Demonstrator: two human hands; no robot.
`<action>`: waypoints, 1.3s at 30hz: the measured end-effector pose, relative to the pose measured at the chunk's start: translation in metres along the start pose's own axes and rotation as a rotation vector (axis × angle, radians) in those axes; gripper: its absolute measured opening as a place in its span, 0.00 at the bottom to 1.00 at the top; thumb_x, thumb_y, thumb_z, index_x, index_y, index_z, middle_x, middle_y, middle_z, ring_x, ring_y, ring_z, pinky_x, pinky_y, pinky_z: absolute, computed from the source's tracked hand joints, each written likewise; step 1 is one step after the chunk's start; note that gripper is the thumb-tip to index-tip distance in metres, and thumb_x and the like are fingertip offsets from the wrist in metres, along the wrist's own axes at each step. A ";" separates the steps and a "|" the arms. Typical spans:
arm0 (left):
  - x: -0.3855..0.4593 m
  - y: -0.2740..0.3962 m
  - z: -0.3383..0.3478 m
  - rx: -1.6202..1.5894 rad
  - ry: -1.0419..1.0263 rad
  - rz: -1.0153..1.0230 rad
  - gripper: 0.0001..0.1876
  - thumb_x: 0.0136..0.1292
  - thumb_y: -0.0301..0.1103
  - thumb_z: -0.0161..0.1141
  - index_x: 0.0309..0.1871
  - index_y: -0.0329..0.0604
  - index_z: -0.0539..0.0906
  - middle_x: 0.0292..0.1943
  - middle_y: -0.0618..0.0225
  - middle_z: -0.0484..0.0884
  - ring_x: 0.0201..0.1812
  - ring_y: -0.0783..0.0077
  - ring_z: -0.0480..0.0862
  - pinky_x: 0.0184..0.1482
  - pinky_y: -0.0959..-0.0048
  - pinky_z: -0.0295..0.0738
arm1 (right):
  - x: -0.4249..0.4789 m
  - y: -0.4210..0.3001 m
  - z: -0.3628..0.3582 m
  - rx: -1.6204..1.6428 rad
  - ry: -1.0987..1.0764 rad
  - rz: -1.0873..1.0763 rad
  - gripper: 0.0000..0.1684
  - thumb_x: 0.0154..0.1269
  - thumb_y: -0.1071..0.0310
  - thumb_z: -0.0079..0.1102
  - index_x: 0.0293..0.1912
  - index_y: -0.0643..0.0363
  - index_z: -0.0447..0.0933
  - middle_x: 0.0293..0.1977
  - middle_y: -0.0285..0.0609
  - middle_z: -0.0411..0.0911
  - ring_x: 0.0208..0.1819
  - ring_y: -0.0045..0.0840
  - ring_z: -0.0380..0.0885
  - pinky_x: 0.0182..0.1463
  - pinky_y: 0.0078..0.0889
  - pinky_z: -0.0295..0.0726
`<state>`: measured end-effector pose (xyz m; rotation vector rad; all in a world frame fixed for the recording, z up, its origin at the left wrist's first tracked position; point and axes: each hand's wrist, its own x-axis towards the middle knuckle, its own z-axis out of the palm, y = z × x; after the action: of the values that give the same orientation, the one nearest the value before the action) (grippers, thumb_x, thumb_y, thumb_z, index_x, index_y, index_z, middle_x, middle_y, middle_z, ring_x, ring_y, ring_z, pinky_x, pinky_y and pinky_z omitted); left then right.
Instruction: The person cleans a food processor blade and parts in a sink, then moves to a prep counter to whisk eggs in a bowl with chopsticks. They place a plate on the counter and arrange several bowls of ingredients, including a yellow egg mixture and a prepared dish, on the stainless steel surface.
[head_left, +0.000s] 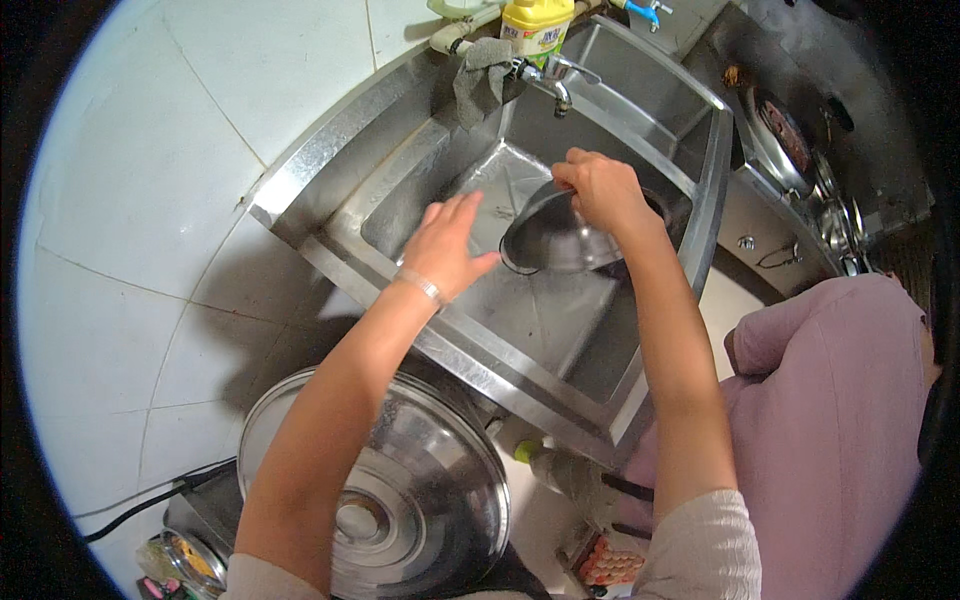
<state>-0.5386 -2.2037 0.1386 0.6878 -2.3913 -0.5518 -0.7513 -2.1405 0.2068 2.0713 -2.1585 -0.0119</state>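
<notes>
A stainless steel bowl (555, 232) is held tilted inside the stainless steel sink basin (525, 322). My right hand (604, 191) grips its upper edge, with the fingertips partly hidden behind the rim. To the bowl's left, my left hand (446, 244) hovers over the basin with fingers spread, holding nothing. Its thumb is close to the bowl's rim, apart from it. A chrome faucet (555, 79) reaches over the back of the basin; no water stream is visible. Beside it hangs a grey cloth (481, 79).
A yellow bottle (536, 30) stands behind the faucet, near a second basin (637, 90). A large round metal lid (420, 480) lies below my left forearm. Pink clothing (825, 420) of a person fills the right side. Metal pans (784, 142) sit on the right counter.
</notes>
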 end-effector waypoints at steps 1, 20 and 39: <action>0.014 -0.001 0.016 0.003 -0.032 -0.018 0.31 0.50 0.39 0.59 0.59 0.45 0.63 0.50 0.53 0.71 0.47 0.52 0.73 0.51 0.65 0.68 | -0.002 0.000 -0.006 0.020 0.025 -0.069 0.11 0.49 0.73 0.51 0.33 0.49 0.76 0.34 0.38 0.73 0.38 0.34 0.76 0.37 0.35 0.76; 0.046 -0.018 0.080 -0.922 -0.202 -1.096 0.14 0.52 0.32 0.51 0.39 0.31 0.70 0.26 0.61 0.70 0.17 0.65 0.75 0.13 0.71 0.74 | 0.140 0.064 -0.007 0.779 1.088 0.349 0.22 0.59 0.51 0.47 0.36 0.63 0.75 0.32 0.56 0.74 0.36 0.34 0.75 0.41 0.35 0.68; 0.014 -0.065 0.135 -0.714 -0.066 -1.226 0.26 0.51 0.29 0.48 0.57 0.44 0.64 0.34 0.57 0.78 0.27 0.60 0.81 0.18 0.68 0.78 | -0.072 0.089 0.315 0.337 -0.181 1.160 0.25 0.46 0.64 0.61 0.48 0.42 0.71 0.60 0.47 0.51 0.58 0.48 0.55 0.55 0.55 0.62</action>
<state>-0.6113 -2.2326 0.0103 1.7078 -1.3588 -1.7787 -0.8732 -2.0957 -0.1027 0.6257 -3.2820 0.3136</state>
